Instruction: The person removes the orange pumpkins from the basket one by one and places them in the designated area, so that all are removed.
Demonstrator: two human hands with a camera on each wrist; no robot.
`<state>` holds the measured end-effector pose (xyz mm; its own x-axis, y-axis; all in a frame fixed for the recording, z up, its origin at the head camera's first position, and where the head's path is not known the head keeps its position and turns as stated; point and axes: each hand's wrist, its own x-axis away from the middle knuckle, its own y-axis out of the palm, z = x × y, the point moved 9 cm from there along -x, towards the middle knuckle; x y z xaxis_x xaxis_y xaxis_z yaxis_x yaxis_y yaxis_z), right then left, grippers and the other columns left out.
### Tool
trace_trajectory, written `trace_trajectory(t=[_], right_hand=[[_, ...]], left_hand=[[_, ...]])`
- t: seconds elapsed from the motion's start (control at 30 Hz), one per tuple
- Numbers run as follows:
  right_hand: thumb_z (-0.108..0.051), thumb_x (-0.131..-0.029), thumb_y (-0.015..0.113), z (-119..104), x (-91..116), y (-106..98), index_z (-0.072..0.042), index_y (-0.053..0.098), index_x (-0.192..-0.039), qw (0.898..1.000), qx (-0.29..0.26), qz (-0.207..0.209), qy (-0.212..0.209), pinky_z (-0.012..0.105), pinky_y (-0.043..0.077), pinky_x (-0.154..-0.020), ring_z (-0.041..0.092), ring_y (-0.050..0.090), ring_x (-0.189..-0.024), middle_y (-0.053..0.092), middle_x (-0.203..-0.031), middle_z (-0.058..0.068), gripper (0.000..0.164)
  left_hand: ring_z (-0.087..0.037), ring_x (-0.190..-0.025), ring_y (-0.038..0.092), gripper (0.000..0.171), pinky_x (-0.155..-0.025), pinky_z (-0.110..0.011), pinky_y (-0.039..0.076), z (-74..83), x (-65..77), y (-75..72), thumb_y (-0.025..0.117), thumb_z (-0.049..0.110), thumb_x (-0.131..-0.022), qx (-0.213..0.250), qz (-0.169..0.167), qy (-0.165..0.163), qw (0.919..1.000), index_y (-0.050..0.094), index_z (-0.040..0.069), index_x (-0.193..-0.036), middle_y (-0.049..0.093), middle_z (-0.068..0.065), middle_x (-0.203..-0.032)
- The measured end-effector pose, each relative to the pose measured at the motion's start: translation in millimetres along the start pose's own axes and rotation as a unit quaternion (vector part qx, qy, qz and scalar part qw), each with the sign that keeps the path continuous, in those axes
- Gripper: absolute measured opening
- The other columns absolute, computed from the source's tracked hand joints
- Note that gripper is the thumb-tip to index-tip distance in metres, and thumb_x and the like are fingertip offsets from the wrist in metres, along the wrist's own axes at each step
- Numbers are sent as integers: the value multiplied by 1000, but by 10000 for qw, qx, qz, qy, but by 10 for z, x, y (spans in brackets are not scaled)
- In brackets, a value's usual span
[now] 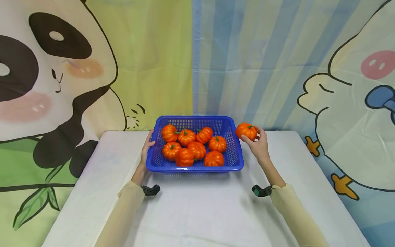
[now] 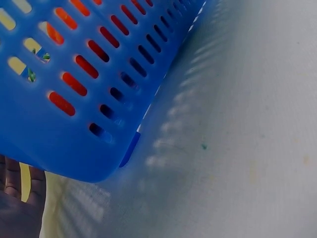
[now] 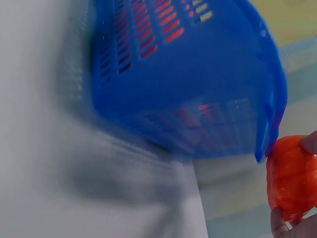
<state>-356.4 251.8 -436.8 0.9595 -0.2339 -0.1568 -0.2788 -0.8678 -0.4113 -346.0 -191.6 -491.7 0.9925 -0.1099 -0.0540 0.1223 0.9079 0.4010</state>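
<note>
A blue plastic basket (image 1: 194, 169) with slotted walls stands on the white table, holding several small orange pumpkins (image 1: 186, 137) with green stems. My left hand (image 1: 146, 147) rests against the basket's left side, thumb near the rim; in the left wrist view only part of that hand (image 2: 22, 198) shows, beside the basket wall (image 2: 59, 144). Just outside the right rim, my right hand (image 1: 258, 141) grips one orange pumpkin (image 1: 246, 131), held up at rim height. The right wrist view has this pumpkin (image 3: 292, 173) between thumb and fingers, close by the basket's corner (image 3: 270, 124).
The white table (image 1: 197, 212) extends in front of the basket and to both sides. Behind it hangs a cloth backdrop (image 1: 247, 61) with a cartoon panda and a white cartoon figure. Each wrist wears a small black camera (image 1: 151, 190).
</note>
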Motion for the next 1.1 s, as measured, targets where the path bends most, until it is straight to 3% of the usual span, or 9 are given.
trace_trajectory(t=[0.23,0.5,0.87,1.1], right_hand=[[-35,-85,71,228,-187,-61,-8,32,-148,9993,62,219,300,45,47,-103,32,43,-123,35,-144,22,78],[-26,-83,70,305,-326,-39,-1,32,-146,9989,355,247,190,53,41,-109,39,40,-128,32,-144,27,77],[-34,-84,71,584,-535,250,4,29,-146,9863,1605,-271,266,58,38,-108,47,41,-124,30,-138,33,84],[-35,-82,73,722,-565,251,7,33,-142,9759,2152,-184,300,57,40,-106,48,44,-119,34,-134,33,83]], left_hand=[[-28,-152,9,60,-124,-49,9,-6,9,14,15,8,-100,52,-51,-11,10000,8,25,-157,2,-2,-166],[-28,-152,8,60,-124,-49,9,-7,13,9,16,9,-100,-4,-39,-16,10000,8,26,-157,1,-2,-166],[-25,-153,7,59,-125,-45,7,2,13,-20,14,8,-101,139,-53,22,9999,6,23,-157,1,-2,-166],[-27,-152,8,59,-125,-47,7,10,26,15,14,7,-100,148,-82,6,9999,5,22,-157,0,-2,-166]])
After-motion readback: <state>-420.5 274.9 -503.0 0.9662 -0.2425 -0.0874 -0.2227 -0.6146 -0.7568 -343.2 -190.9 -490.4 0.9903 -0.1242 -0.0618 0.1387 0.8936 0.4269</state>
